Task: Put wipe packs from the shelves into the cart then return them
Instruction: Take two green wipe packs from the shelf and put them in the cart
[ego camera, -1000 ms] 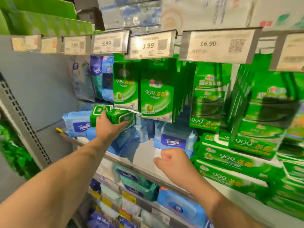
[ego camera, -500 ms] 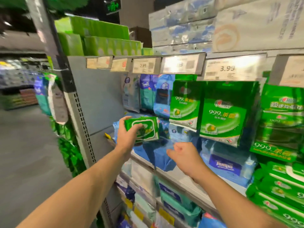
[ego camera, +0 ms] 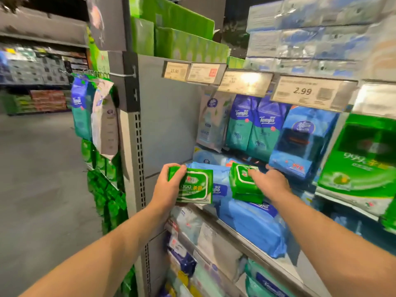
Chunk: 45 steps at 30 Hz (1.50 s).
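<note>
My left hand (ego camera: 166, 189) grips a green wipe pack (ego camera: 195, 187) by its left end, holding it in front of the shelf edge. My right hand (ego camera: 270, 181) lies on top of a small stack of green wipe packs (ego camera: 241, 185), fingers curled over the top pack. That stack sits on blue Tempo packs (ego camera: 252, 224) lying on the shelf (ego camera: 246, 239). No cart is in view.
Hanging blue and white packs (ego camera: 242, 125) fill the back above the shelf, under price tags (ego camera: 306, 92). Large green packs (ego camera: 362, 163) stand to the right. A grey upright post (ego camera: 132, 146) ends the shelving; green packs (ego camera: 102, 189) hang on its side. Open aisle floor (ego camera: 42, 179) lies left.
My left hand has drawn the green pack off the shelf toward me. My right hand moved from hovering in front of the shelf onto the green stack. The view swung left.
</note>
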Available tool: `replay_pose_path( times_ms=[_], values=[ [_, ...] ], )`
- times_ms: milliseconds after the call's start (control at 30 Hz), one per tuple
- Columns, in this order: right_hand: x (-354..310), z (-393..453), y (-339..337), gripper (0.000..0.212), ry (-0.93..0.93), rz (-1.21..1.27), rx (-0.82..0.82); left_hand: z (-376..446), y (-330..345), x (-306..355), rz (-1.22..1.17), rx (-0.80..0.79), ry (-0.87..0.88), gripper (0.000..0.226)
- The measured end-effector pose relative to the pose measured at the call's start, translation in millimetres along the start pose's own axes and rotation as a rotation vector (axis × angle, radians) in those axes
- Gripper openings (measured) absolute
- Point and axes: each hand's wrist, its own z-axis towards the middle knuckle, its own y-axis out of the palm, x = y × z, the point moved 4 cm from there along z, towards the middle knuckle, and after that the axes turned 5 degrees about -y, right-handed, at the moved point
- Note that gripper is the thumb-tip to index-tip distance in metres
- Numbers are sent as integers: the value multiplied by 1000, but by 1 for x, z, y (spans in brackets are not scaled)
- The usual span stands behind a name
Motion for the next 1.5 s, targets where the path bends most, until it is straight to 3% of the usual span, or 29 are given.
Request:
replay_pose_path(
  times_ms=[167, 300, 467, 733, 833, 1000, 1067, 1133, 1233, 1367, 1500],
  values=[
    [-12, 30, 8, 106, -232, -53, -260, 18, -9, -14, -36, -56, -51, 19],
    [-31, 35, 18, 133, -337, -392, -310, 29, -11, -23, -67, -92, -87, 20],
    [-42, 37, 35, 84, -297, -588, -216, 33, -12, -29, -88, -141, -124, 23],
    [-45, 41, 27, 70, -144, -623, -61, 37, -12, -38, -47, -158, -136, 20],
    [-44, 39, 22, 77, -91, -513, -63, 37, -6, -36, -77, -166, -145, 20],
    [-35, 33, 14, 62, -48, -431, -21, 34, 2, -30, -69, -197, -137, 20],
    [-34, 24, 11, 68, -14, -364, -24, 32, 4, -28, -66, -197, -142, 20],
    [-32, 14, 7, 76, 49, -239, -35, 30, 5, -27, -71, -194, -146, 20],
    [-29, -5, 6, 61, 94, -16, -26, 26, 6, -24, -75, -203, -146, 21],
    [-13, -39, 7, 69, 267, 299, 143, 18, 7, -20, -122, -221, -172, 21],
    [17, -62, 8, 78, 320, 616, 251, 3, 19, -17, -156, -274, -183, 30]
  ],
)
